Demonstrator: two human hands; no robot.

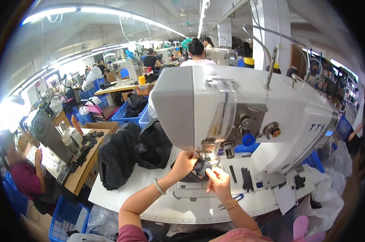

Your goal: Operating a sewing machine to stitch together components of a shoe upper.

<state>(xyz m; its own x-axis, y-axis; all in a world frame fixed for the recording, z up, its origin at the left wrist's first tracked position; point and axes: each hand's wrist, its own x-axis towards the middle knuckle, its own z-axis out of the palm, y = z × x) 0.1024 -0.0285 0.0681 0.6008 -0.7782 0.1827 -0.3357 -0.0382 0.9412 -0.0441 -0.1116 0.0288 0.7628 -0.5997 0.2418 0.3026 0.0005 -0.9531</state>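
Observation:
A large white industrial sewing machine (287, 101) stands right in front of me, its lamp lighting the needle area. Beneath its head lies a small piece of black fabric (200, 168). My left hand (184, 165) pinches that fabric at its left side, close to the presser foot. From the right, my right hand (219, 182) is closed at the fabric's near edge, thumb and forefinger together. The fingers hide part of the cloth. Blue-handled thread snips (235, 200) lie beside my right wrist.
Larger black fabric pieces (117, 161) are heaped left of the machine head. Black strips (247, 180) and white paper (284, 198) lie to the right. A co-worker (27, 177) sits at another machine (45, 129) on the left. A blue crate (67, 220) stands on the floor.

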